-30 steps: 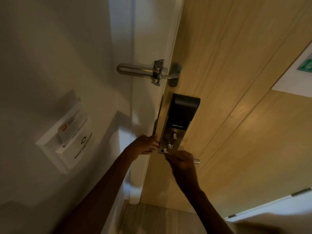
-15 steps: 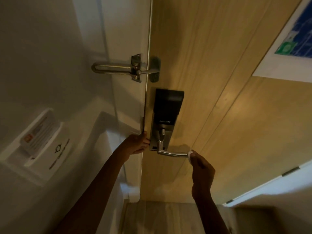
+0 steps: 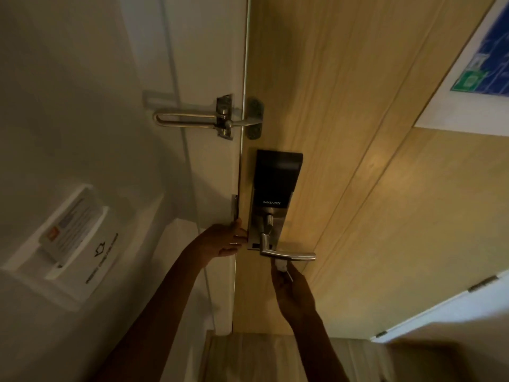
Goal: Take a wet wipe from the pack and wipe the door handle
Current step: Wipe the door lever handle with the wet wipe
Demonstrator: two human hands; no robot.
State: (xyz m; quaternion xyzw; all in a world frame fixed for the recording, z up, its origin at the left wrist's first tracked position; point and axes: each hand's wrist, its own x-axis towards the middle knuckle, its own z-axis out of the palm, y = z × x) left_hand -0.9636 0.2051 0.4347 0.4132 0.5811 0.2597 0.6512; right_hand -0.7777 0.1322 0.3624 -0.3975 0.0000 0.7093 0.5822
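Note:
A silver lever door handle (image 3: 289, 254) juts to the right from a black smart lock (image 3: 274, 183) on a light wooden door (image 3: 358, 161). Just below the lever, my right hand (image 3: 293, 289) pinches a small folded white wet wipe (image 3: 281, 265), which touches the lever's underside near its left part. My left hand (image 3: 225, 239) grips the door's edge beside the lock plate, fingers wrapped around it. The wipe pack is not in view.
A metal swing-bar door guard (image 3: 209, 119) sits above the lock, across the frame and door. A white key-card holder (image 3: 68, 238) hangs on the left wall. A blue-and-green notice (image 3: 484, 67) is fixed to the door at upper right. Wooden floor (image 3: 261, 357) lies below.
My right hand has moved with the wipe from the lever's right tip to below its left part. A second ago it covered the lever near the lock plate. My left hand stays on the door edge.

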